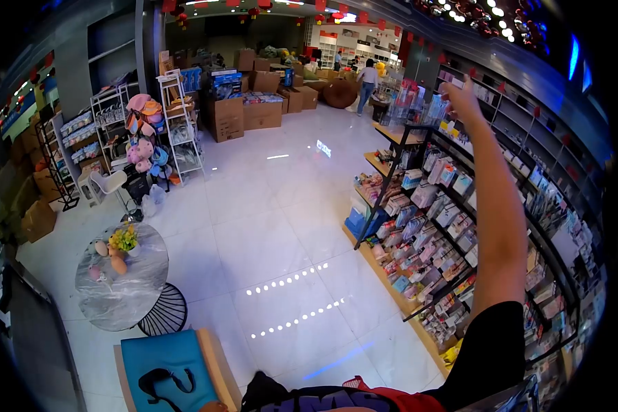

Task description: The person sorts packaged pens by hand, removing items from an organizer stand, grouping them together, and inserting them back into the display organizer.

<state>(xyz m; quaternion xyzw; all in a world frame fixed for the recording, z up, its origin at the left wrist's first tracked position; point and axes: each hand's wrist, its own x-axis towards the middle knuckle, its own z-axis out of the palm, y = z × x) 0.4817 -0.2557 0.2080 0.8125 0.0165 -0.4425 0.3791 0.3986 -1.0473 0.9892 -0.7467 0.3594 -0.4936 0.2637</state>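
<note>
My right arm stretches out and up over a black-framed shelf rack (pixel 453 237) full of small packaged goods. At its end, my right hand (pixel 462 99) has its fingers apart and holds nothing that I can make out; clear boxes on the rack top (pixel 406 104) are nearest to it. Only a small part of my left hand (pixel 214 406) shows at the bottom edge, beside a teal-topped seat (pixel 163 353) with a black strap (pixel 163 386) on it. The fingers of that hand are not visible.
A round marble table (pixel 134 295) with yellow flowers (pixel 123 238) stands at the left, near a white chair (pixel 108 181). Cardboard boxes (pixel 228 119) are piled at the back. A person (pixel 368 84) stands beyond the rack. Wall shelves (pixel 529 120) line the right.
</note>
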